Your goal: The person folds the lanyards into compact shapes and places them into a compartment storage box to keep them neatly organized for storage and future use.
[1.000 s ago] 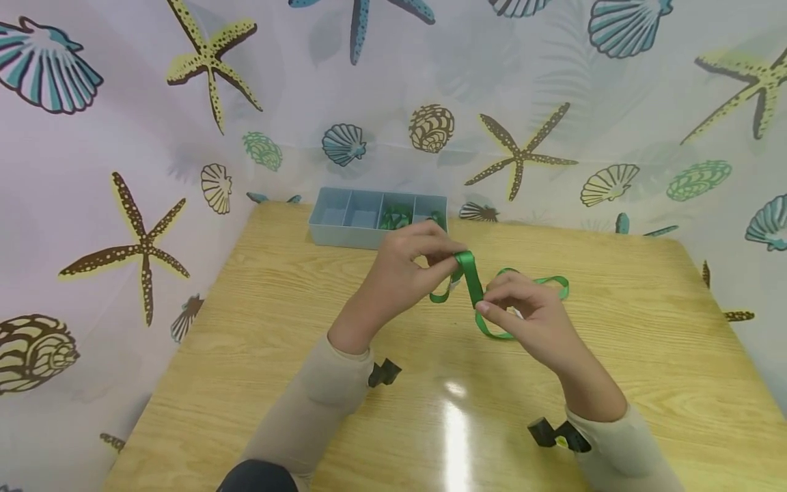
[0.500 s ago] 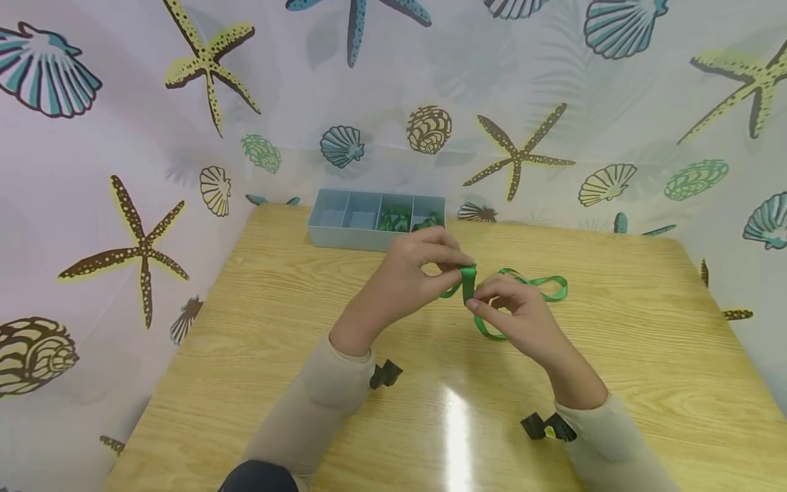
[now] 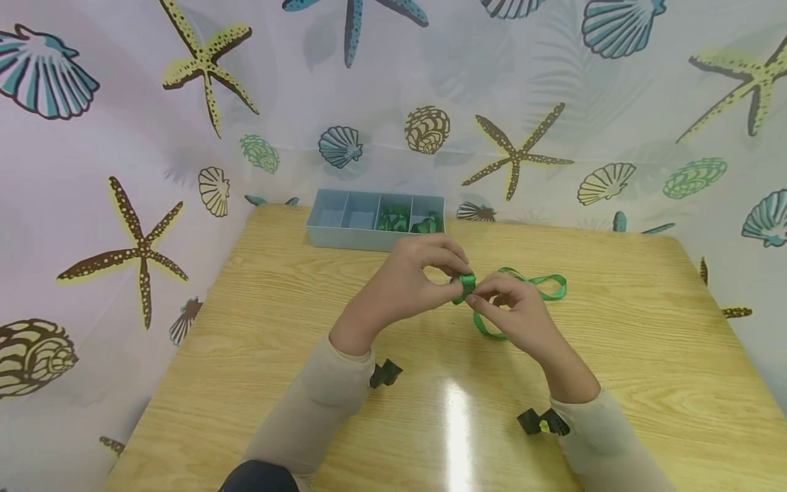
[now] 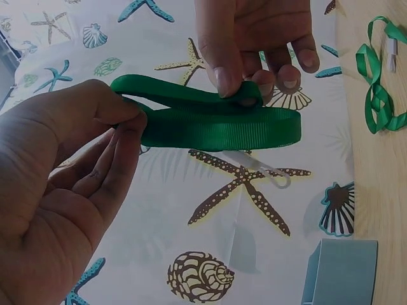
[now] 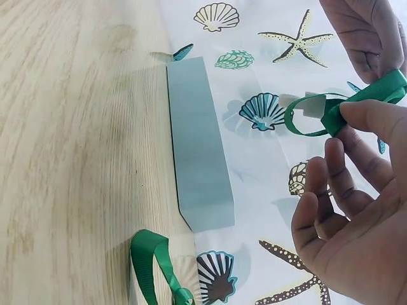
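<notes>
Above the table, a glossy green ribbon (image 3: pixel 468 283) is stretched between my hands in short folded loops. My left hand (image 3: pixel 418 273) pinches one end between thumb and fingers, as the left wrist view shows with the folded ribbon (image 4: pixel 222 130). From the right, my right hand (image 3: pixel 519 307) pinches the ribbon's other end at its thumb tip. A small whitish piece (image 5: pixel 313 105) hangs by a ribbon loop in the right wrist view. More green ribbon (image 3: pixel 553 288) lies looped on the table behind my right hand. Whether it joins the held part is hidden.
A blue-grey divided box (image 3: pixel 350 238) stands at the table's back. Its two right compartments hold green ribbon pieces (image 3: pixel 395 219); the two left ones show bare bottoms. A cloth (image 3: pixel 381 82) printed with shells and starfish hangs behind the wooden table (image 3: pixel 264 294).
The ribbon span between my hands has shortened into a small loop. My right hand has moved left toward my left hand, which has come slightly down and toward me.
</notes>
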The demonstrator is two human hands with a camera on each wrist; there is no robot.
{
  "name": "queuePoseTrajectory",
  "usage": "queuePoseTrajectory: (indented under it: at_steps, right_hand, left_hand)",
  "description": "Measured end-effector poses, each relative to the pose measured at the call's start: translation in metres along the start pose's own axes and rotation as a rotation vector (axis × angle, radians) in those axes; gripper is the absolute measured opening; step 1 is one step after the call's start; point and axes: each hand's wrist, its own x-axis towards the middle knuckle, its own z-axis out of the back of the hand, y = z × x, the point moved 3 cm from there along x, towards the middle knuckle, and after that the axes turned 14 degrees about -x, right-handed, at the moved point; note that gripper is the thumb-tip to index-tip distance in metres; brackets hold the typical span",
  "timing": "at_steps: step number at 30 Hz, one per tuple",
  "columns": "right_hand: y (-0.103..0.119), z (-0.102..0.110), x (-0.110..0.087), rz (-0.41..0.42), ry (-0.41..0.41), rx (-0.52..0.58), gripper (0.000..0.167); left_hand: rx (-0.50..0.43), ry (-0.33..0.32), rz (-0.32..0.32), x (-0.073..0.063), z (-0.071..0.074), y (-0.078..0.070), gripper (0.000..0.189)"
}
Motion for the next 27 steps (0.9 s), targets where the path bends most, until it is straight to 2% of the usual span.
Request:
queuePoseTrajectory:
  at_steps: [7, 14, 18, 21, 23, 25, 27]
  right_hand:
    - [0.002, -0.001, -0.001, -0.005, 0.000, 0.014, 0.009]
    - [0.007, 0.002, -0.002, -0.005, -0.052, 0.048, 0.008]
    - [0.014, 0.009, -0.002, 0.067, -0.115, 0.143, 0.027]
    - [0.021, 0.015, -0.001, 0.155, -0.158, 0.309, 0.038]
    - [0.025, 0.016, 0.000, 0.204, -0.179, 0.374, 0.039]
    - [0.027, 0.017, 0.001, 0.229, -0.197, 0.397, 0.036]
    - [0.029, 0.016, 0.002, 0.230, -0.205, 0.363, 0.043]
  left_hand:
    - [-0.004, 0.009, -0.002, -0.001, -0.001, 0.002, 0.015]
    - [0.041, 0.008, -0.002, 0.000, -0.003, 0.003, 0.015]
    - [0.066, 0.018, 0.002, 0.001, -0.004, 0.003, 0.014]
    - [0.098, 0.032, 0.003, 0.001, -0.005, 0.003, 0.014]
    - [0.116, 0.046, -0.001, 0.001, -0.006, 0.003, 0.014]
    - [0.124, 0.063, -0.007, 0.001, -0.008, 0.003, 0.013]
    - [0.120, 0.078, -0.012, 0.002, -0.010, 0.003, 0.014]
